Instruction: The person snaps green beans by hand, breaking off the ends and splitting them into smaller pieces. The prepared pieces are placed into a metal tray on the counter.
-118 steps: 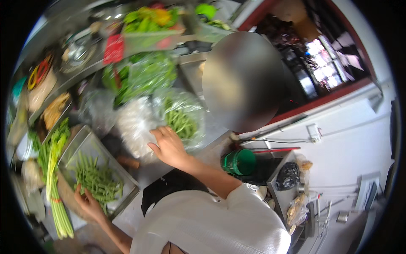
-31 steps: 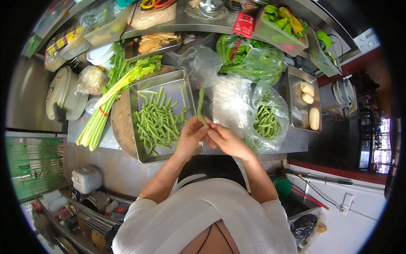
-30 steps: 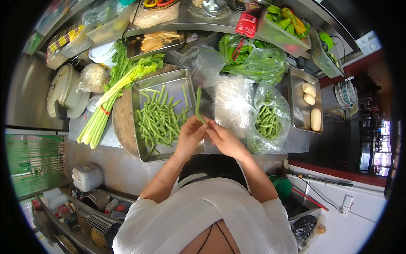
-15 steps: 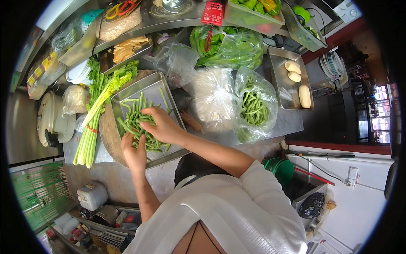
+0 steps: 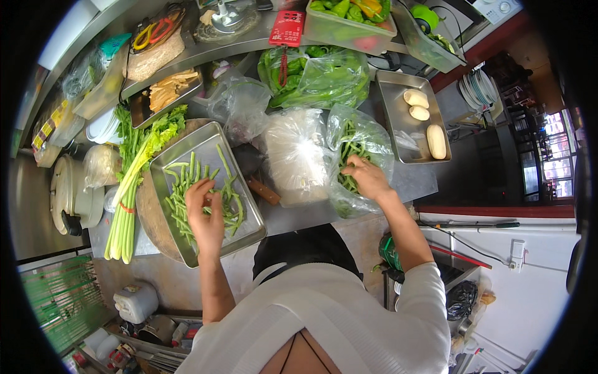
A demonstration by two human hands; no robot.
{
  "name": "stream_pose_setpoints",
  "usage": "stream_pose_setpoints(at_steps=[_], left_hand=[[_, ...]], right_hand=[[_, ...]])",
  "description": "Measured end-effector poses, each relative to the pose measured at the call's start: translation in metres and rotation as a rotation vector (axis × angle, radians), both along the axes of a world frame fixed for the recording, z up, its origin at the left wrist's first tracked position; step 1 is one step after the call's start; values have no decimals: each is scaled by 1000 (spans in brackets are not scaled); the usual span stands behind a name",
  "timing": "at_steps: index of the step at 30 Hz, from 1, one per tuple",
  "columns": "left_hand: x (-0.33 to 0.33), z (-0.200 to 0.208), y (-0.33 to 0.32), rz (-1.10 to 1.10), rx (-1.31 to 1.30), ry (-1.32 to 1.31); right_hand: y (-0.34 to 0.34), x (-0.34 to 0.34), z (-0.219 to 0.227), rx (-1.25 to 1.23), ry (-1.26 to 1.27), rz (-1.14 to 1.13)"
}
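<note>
Head view: down on tabletop [image 5: 416, 181]; person's white top [image 5: 311, 311] at lower edge, arms well apart.
L hand [image 5: 207, 219]: over tray [image 5: 251, 215], fingers half-curled, tips down at tray beans [image 5: 176, 194]; can't tell if one's pinched.
R hand [image 5: 371, 179]: at clear bag [image 5: 361, 203], fingers bent, tips bunched at bag beans [image 5: 347, 183]; can't tell if any gripped.
Beans: green, 2 lots. Tray beans loose, mostly twd tray's L & mid, bare strip along R. Bag beans partly hidden by R hand & plastic.
Tray: metal, rect., askew, overlapping round board [image 5: 149, 212] on its L.
Wood handle [image 5: 263, 191]: just R of tray; what it belongs to is unclear.
White pack [image 5: 295, 162]: plastic-wrapped, btwn tray & clear bag; contents unclear.
Celery [image 5: 126, 202]: L of board, red band round stalks, leafy end away from person.
Greens [image 5: 324, 81]: in plastic, behind white pack.
R tray [image 5: 392, 100]: metal, beyond clear bag, 3 pale oblong veg [image 5: 436, 142] inside.
Shelf [image 5: 240, 38]: along back; pepper tub [image 5: 349, 34] on it, red card [image 5: 287, 28] at its edge.
Far L: lidded pot [image 5: 70, 194].
</note>
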State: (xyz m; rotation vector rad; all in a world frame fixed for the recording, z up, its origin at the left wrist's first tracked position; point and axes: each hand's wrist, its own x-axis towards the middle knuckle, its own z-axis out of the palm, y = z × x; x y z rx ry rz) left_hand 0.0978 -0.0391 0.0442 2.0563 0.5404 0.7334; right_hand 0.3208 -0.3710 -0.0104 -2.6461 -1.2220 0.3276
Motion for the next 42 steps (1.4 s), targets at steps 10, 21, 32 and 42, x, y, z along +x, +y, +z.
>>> stream_pose_setpoints(at_steps=[10, 21, 32, 42], left_hand=[[61, 33, -79, -463, -217, -14], [157, 65, -152, -883, -370, -176], [142, 61, -125, -961, -1395, -234], [132, 67, -46, -891, -1908, -699]], right_hand=[[-16, 28, 80, 636, 133, -298], [15, 14, 181, 879, 723, -396], [50, 19, 175, 1167, 962, -388], [61, -26, 129, 823, 1002, 30]])
